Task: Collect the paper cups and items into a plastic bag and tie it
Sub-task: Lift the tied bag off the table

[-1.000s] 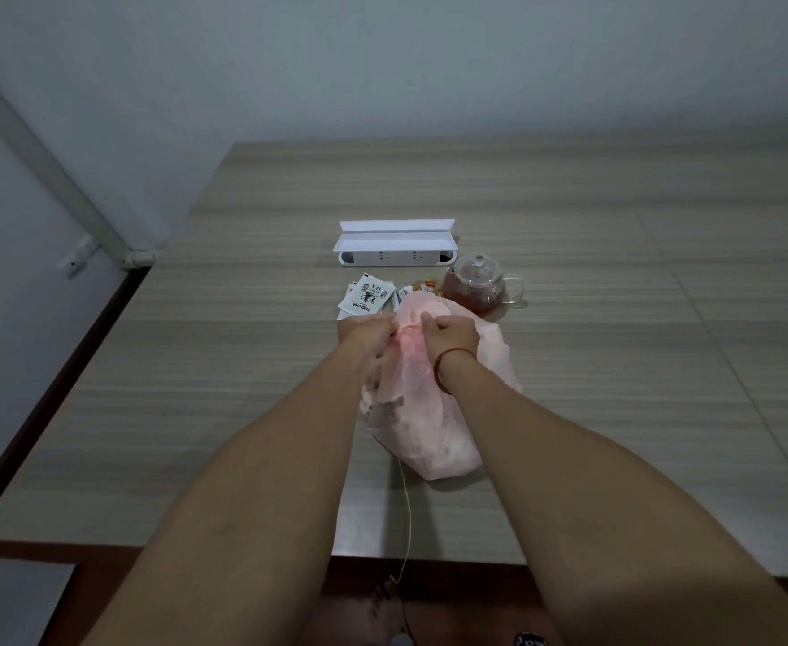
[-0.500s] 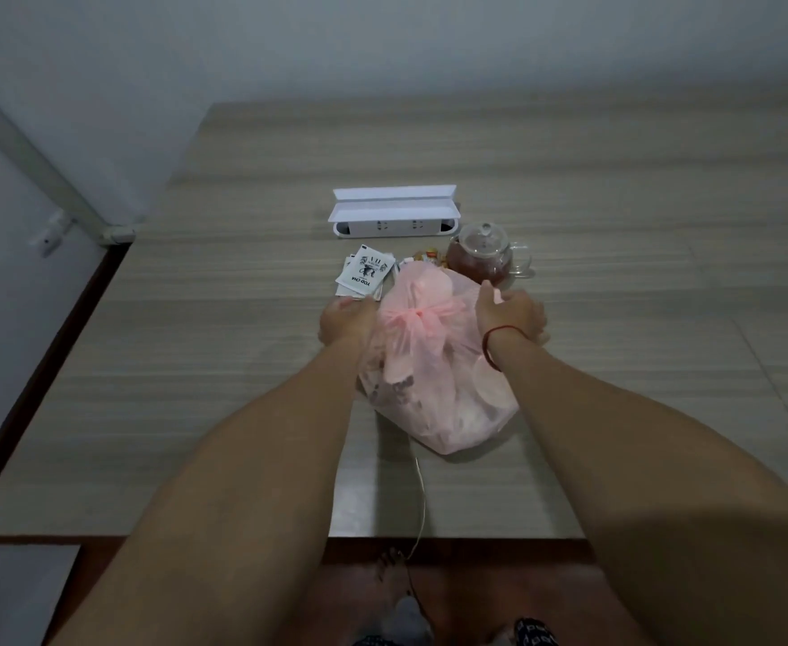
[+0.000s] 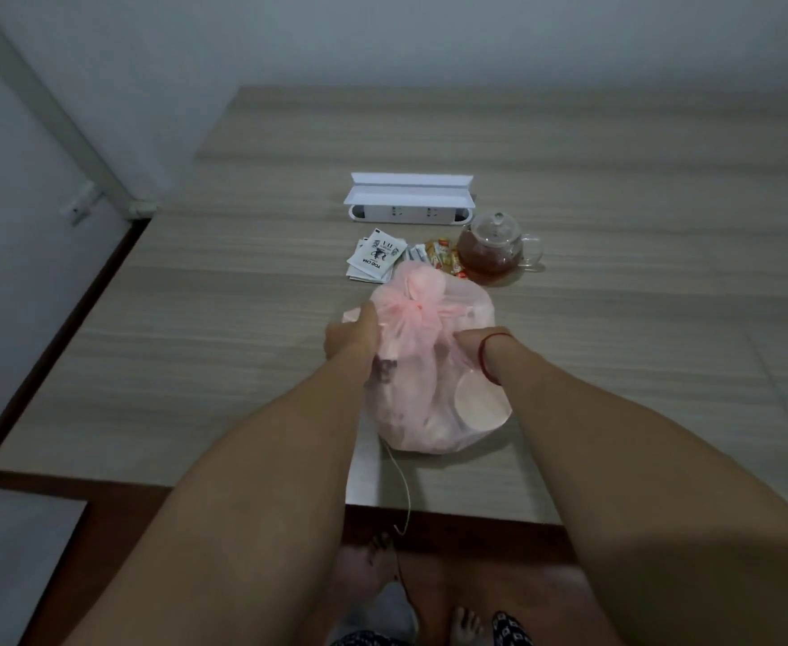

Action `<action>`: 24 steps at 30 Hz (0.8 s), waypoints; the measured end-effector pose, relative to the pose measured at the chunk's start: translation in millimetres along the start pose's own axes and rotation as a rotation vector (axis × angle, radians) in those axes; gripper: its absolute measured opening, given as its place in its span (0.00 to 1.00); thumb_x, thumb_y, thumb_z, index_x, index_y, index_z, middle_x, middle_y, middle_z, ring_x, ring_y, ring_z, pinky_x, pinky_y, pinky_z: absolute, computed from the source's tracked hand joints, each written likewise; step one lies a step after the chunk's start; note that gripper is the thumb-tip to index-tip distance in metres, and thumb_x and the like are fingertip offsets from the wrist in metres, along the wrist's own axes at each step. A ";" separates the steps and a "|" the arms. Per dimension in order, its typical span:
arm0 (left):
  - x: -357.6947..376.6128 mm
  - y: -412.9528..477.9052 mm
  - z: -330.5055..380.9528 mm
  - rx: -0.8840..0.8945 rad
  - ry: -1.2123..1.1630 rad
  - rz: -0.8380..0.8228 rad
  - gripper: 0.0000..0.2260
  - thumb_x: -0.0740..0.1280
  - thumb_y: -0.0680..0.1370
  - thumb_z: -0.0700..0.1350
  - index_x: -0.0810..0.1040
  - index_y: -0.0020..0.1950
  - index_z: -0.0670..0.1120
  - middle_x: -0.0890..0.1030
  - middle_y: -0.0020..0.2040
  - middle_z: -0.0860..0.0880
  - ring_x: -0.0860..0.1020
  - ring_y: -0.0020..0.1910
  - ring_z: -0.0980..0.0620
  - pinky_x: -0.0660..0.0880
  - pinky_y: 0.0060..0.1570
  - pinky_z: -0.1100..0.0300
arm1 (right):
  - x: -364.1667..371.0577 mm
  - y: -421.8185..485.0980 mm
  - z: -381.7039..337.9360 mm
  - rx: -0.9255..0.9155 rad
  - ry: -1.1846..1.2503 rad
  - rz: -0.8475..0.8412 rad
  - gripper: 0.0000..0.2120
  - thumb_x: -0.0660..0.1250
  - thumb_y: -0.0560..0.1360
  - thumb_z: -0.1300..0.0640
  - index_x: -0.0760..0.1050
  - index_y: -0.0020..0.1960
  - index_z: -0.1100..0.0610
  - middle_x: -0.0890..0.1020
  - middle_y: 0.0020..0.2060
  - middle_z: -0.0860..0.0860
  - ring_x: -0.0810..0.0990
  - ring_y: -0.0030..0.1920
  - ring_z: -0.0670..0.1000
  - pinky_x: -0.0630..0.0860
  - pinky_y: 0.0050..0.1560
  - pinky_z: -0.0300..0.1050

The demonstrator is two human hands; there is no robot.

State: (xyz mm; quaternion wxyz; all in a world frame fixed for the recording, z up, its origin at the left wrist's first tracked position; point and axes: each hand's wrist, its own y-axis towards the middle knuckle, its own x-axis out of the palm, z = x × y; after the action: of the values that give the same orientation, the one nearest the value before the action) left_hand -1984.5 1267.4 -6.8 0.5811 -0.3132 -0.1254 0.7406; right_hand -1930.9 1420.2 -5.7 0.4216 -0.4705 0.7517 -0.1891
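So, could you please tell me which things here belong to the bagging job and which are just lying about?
In the job: knotted plastic bag, paper cup inside it, left hand and right hand gripping it.
Lying about: glass teapot, tea sachets, white socket box.

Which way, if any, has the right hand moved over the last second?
Yes. The right hand, gripping the plastic bag, drew back toward the person, away from the glass teapot.

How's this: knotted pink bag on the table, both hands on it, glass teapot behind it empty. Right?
Wrong on one point: in the head view the glass teapot behind the pink bag holds brown liquid, not empty. The rest stands.
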 end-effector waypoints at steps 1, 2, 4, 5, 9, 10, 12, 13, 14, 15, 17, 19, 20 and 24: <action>-3.4 -6.0 -0.3 0.014 -0.010 0.009 0.27 0.68 0.70 0.59 0.78 0.61 0.42 0.82 0.58 0.42 0.80 0.56 0.40 0.77 0.59 0.48 | 1.4 -6.1 1.4 -0.024 -0.049 0.041 0.31 0.66 0.73 0.47 0.64 0.73 0.55 0.72 0.65 0.53 0.73 0.65 0.52 0.69 0.66 0.45; -9.2 -14.3 -2.8 0.025 -0.030 0.023 0.26 0.68 0.69 0.59 0.78 0.60 0.43 0.82 0.57 0.42 0.81 0.55 0.40 0.78 0.58 0.48 | 3.3 -14.9 5.2 -0.044 -0.043 0.100 0.29 0.66 0.74 0.49 0.65 0.72 0.56 0.72 0.67 0.54 0.73 0.67 0.53 0.69 0.65 0.44; -16.2 -23.2 -2.5 0.044 -0.072 0.023 0.28 0.68 0.67 0.61 0.78 0.59 0.44 0.82 0.56 0.43 0.81 0.54 0.40 0.79 0.56 0.46 | 5.4 -24.5 7.6 -0.077 -0.005 0.210 0.25 0.66 0.74 0.53 0.69 0.68 0.60 0.74 0.67 0.58 0.74 0.67 0.58 0.71 0.63 0.46; -23.4 -27.6 -4.3 0.057 -0.087 0.033 0.29 0.67 0.66 0.61 0.78 0.59 0.44 0.82 0.56 0.43 0.81 0.54 0.40 0.79 0.56 0.46 | 7.6 -32.1 7.9 -0.095 -0.004 0.228 0.23 0.66 0.74 0.55 0.70 0.67 0.62 0.75 0.66 0.59 0.74 0.66 0.59 0.72 0.62 0.48; -71.2 -34.7 -17.2 0.081 -0.154 0.146 0.27 0.65 0.69 0.58 0.76 0.62 0.42 0.81 0.60 0.41 0.79 0.59 0.39 0.76 0.60 0.47 | 38.7 -70.7 -5.4 -0.189 -0.012 0.195 0.20 0.66 0.73 0.58 0.73 0.63 0.64 0.77 0.63 0.61 0.76 0.63 0.61 0.74 0.59 0.49; -87.4 -35.0 -22.2 0.067 -0.183 0.189 0.26 0.64 0.72 0.57 0.75 0.64 0.42 0.80 0.61 0.40 0.78 0.61 0.39 0.75 0.62 0.48 | 51.6 -80.5 -10.7 -0.219 -0.024 0.188 0.19 0.65 0.74 0.59 0.73 0.63 0.64 0.77 0.62 0.61 0.77 0.62 0.61 0.75 0.57 0.50; -128.9 -37.2 -35.6 0.026 -0.253 0.283 0.25 0.62 0.74 0.55 0.74 0.65 0.41 0.78 0.63 0.39 0.77 0.62 0.38 0.74 0.63 0.48 | 83.5 -108.7 -22.6 -0.288 -0.059 0.156 0.18 0.64 0.74 0.60 0.73 0.63 0.64 0.77 0.62 0.61 0.77 0.61 0.62 0.75 0.57 0.50; -151.7 -38.1 -42.5 0.008 -0.293 0.330 0.25 0.62 0.75 0.55 0.74 0.66 0.41 0.78 0.63 0.39 0.77 0.62 0.38 0.74 0.63 0.48 | 101.6 -123.6 -28.3 -0.323 -0.076 0.126 0.18 0.64 0.74 0.60 0.73 0.63 0.64 0.77 0.63 0.61 0.77 0.62 0.62 0.75 0.58 0.50; -178.4 -39.0 -49.7 -0.011 -0.343 0.383 0.25 0.61 0.75 0.55 0.74 0.66 0.41 0.78 0.63 0.39 0.77 0.62 0.38 0.74 0.63 0.48 | 123.3 -140.9 -34.0 -0.366 -0.100 0.084 0.19 0.64 0.74 0.60 0.72 0.64 0.64 0.76 0.63 0.61 0.76 0.62 0.62 0.74 0.59 0.50; -208.6 -39.8 -59.3 -0.028 -0.391 0.438 0.25 0.60 0.75 0.55 0.73 0.67 0.41 0.78 0.63 0.40 0.77 0.62 0.38 0.74 0.63 0.48 | 147.2 -161.1 -38.4 -0.411 -0.129 0.047 0.20 0.64 0.74 0.59 0.72 0.65 0.64 0.75 0.64 0.61 0.76 0.63 0.62 0.73 0.60 0.51; -271.3 -42.3 -80.9 -0.056 -0.472 0.546 0.25 0.59 0.75 0.55 0.72 0.68 0.42 0.78 0.64 0.42 0.76 0.62 0.39 0.74 0.62 0.50 | 197.3 -205.0 -43.8 -0.498 -0.178 -0.020 0.20 0.63 0.75 0.59 0.71 0.65 0.64 0.75 0.64 0.61 0.75 0.63 0.63 0.73 0.61 0.51; -326.6 -45.6 -101.2 -0.069 -0.501 0.627 0.25 0.59 0.76 0.53 0.72 0.69 0.42 0.77 0.65 0.42 0.76 0.63 0.39 0.73 0.60 0.53 | 243.0 -243.2 -45.7 -0.561 -0.215 -0.076 0.19 0.62 0.75 0.59 0.71 0.65 0.63 0.76 0.64 0.61 0.76 0.63 0.63 0.73 0.61 0.52; -358.5 -48.3 -114.0 -0.078 -0.502 0.676 0.24 0.58 0.76 0.52 0.71 0.69 0.42 0.77 0.66 0.41 0.76 0.63 0.39 0.72 0.60 0.53 | 269.8 -265.2 -43.6 -0.593 -0.231 -0.115 0.19 0.62 0.75 0.59 0.72 0.65 0.63 0.76 0.64 0.61 0.76 0.63 0.63 0.73 0.61 0.52; -508.3 -68.0 -187.1 -0.187 -0.636 0.915 0.23 0.58 0.76 0.48 0.70 0.69 0.40 0.75 0.67 0.39 0.74 0.65 0.38 0.72 0.65 0.51 | 394.9 -374.2 -15.1 -0.706 -0.340 -0.346 0.19 0.62 0.76 0.58 0.71 0.65 0.63 0.76 0.63 0.61 0.76 0.62 0.63 0.74 0.62 0.54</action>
State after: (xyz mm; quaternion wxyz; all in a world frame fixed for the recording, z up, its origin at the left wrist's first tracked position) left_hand -1752.0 776.5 47.8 0.1044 -0.1471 -0.2108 0.9607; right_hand -1817.7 894.4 77.8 0.3148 -0.7296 0.6001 0.0922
